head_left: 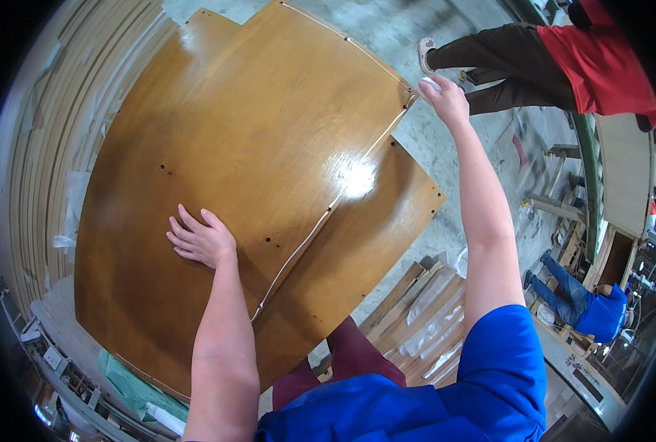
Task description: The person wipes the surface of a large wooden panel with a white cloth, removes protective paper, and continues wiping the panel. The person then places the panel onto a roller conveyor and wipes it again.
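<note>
A large glossy brown wooden panel (254,125) lies on top of a second like panel (365,236), with small drilled holes in it. My left hand (199,239) rests flat on the top panel, fingers spread. My right hand (443,99) reaches out to the panel's far right corner and grips a whitish strip (343,193) that runs along the panel's right edge. The strip hangs loose down that edge toward me.
Curved wooden slats (55,147) are stacked at the left. Wrapped timber pieces (424,309) lie by my legs. A person in a red top and brown trousers (534,59) stands beyond the panels. Another person in blue (589,306) crouches at the right.
</note>
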### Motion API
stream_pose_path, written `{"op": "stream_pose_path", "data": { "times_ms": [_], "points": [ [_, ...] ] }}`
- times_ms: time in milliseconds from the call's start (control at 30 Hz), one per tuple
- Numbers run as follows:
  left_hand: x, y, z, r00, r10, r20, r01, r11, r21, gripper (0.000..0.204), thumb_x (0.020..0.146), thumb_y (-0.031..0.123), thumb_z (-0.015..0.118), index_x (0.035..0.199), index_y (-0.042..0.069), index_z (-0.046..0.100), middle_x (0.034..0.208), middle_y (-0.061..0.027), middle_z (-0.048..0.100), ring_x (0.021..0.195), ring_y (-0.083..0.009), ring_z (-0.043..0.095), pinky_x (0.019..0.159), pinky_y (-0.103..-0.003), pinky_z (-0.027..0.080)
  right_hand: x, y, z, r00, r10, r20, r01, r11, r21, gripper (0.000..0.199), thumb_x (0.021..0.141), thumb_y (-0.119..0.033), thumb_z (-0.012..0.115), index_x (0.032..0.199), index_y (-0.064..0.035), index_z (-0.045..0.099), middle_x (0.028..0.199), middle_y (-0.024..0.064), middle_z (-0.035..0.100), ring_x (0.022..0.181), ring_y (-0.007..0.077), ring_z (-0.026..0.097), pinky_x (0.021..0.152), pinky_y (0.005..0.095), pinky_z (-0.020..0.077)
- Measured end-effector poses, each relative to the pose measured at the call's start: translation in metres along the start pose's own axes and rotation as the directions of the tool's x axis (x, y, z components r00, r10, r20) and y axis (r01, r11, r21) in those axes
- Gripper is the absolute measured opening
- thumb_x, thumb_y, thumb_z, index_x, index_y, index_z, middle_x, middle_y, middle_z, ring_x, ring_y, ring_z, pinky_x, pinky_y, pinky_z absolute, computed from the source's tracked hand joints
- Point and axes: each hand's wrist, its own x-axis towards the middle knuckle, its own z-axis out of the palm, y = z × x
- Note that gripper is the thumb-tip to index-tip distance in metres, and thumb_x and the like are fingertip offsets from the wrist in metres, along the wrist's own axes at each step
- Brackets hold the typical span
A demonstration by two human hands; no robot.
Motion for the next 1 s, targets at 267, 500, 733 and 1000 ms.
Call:
{"op": "stream_pose_path", "data": {
  "times_ms": [267,500,733,1000],
  "points": [
    [-0.003,0.0,-0.001,1.0,-0.012,0.01,0.013,1.0,-0.023,0.053,0.091,0.041,0.041,0.139,0.021,0.031,0.145,-0.0101,0.023,0.134,-0.034,0.019,0.107,-0.053,0.018,-0.002,0.004,0.008,1.0,0.011,-0.016,-0.012,0.999,-0.047,0.048,0.079,-0.052,0.057,0.112,-0.0162,0.062,0.102,0.0145,0.065,0.1,0.031,0.06,0.083,0.0403,0.0465],
    [0.003,-0.013,0.002,0.994,0.007,-0.108,-0.006,1.0,0.006,0.051,0.09,0.041,0.042,0.135,0.018,0.035,0.141,-0.0116,0.031,0.133,-0.0377,0.02,0.103,-0.057,0.019,-0.049,-0.015,0.018,0.914,-0.269,0.304,-0.402,-0.504,0.764,0.031,0.091,-0.034,0.05,0.099,-0.004,0.048,0.07,0.0022,0.047,0.048,0.0092,0.033,0.046,0.0246,0.0261],
    [-0.019,-0.162,0.001,0.982,-0.177,-0.059,0.174,0.983,-0.058,0.05,0.088,0.04,0.048,0.132,0.018,0.04,0.138,-0.0082,0.036,0.129,-0.0285,0.029,0.105,-0.05,0.02,-0.125,-0.124,0.093,0.729,-0.525,0.438,-0.648,-0.324,0.69,0.036,0.091,-0.041,0.05,0.096,-0.0048,0.054,0.073,0.0033,0.055,0.052,0.0091,0.045,0.044,0.0232,0.0323],
    [-0.039,-0.19,-0.002,0.977,-0.213,-0.017,0.213,0.977,-0.008,0.053,0.089,0.041,0.044,0.138,0.021,0.033,0.143,-0.0058,0.029,0.133,-0.0283,0.022,0.107,-0.051,0.017,-0.172,-0.318,0.16,0.855,-0.499,0.141,0.009,0.287,0.958,0.027,0.086,-0.027,0.063,0.097,-0.0021,0.063,0.076,0.0046,0.063,0.064,0.0073,0.054,0.051,0.0219,0.0415]
  ]
}}
